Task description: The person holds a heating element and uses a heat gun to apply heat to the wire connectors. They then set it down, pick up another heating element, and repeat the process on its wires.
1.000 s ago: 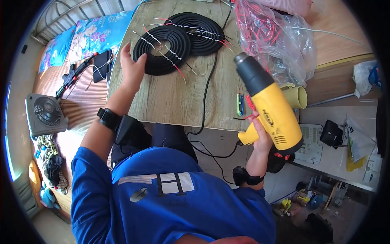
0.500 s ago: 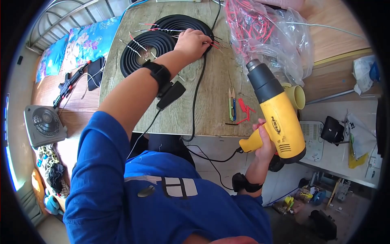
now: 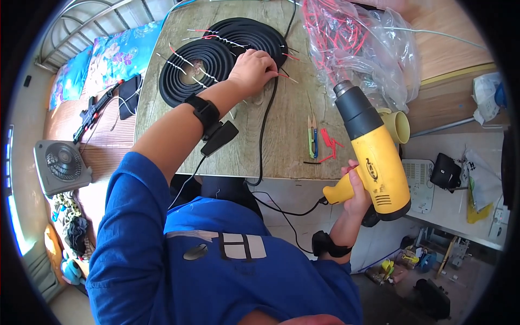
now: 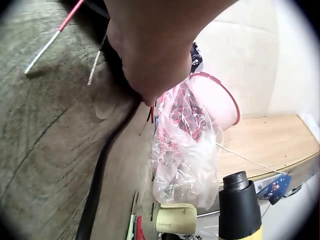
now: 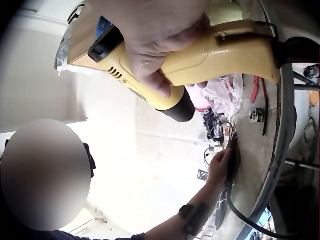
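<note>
Two flat black cable coils (image 3: 174,89) lie side by side on the table, twisted black-white and red-white wire ends across them. Over the right coil (image 3: 244,27) is my left hand (image 3: 252,70), its fingers curled down, pinching wire ends at the coil's edge; a red wire (image 3: 283,76) sticks out past the fingertips. The left wrist view shows the hand (image 4: 155,50) from behind, hiding most of the grip. My right hand (image 3: 357,195) grips the handle of a yellow heat gun (image 3: 379,168), its black nozzle angled up and left, clear of the coils.
Scissors (image 3: 312,135) and red tubing pieces (image 3: 326,142) lie near the table's front edge. A clear bag of red wires (image 3: 374,59) and a yellow cup (image 3: 399,127) are at the right. A black cord (image 3: 265,119) runs across the table; a fan (image 3: 64,165) stands left.
My left hand went from beside the left coil to the right coil and took hold of wire ends, then drew them slightly toward me. The heat gun shifted slightly right and down.
</note>
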The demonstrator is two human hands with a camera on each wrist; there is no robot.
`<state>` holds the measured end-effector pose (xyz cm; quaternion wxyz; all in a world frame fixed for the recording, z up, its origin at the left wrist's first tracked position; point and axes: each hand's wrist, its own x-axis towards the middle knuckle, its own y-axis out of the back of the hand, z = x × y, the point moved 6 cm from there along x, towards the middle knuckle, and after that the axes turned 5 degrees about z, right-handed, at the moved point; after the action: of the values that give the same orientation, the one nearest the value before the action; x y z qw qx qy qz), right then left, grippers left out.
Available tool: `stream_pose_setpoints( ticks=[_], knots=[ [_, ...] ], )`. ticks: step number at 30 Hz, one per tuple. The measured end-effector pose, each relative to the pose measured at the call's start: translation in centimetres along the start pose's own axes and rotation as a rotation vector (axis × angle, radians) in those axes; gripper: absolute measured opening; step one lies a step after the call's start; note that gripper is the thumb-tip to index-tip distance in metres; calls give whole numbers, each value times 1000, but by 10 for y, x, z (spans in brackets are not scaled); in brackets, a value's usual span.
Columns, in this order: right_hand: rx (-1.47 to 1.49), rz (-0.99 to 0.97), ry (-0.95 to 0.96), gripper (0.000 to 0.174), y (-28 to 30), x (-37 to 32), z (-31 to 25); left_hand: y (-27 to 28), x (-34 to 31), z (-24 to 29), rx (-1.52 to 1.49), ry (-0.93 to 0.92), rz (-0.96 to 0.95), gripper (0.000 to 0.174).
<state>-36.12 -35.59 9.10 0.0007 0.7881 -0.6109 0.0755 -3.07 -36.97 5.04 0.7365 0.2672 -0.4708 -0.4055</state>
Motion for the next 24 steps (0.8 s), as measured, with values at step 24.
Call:
stream_pose_setpoints(
  ticks=[24],
  knots=[
    [39, -47, 42, 39, -13, -17, -19, -28, -76, 2, -1773, 1288, 331, 45]
  ],
)
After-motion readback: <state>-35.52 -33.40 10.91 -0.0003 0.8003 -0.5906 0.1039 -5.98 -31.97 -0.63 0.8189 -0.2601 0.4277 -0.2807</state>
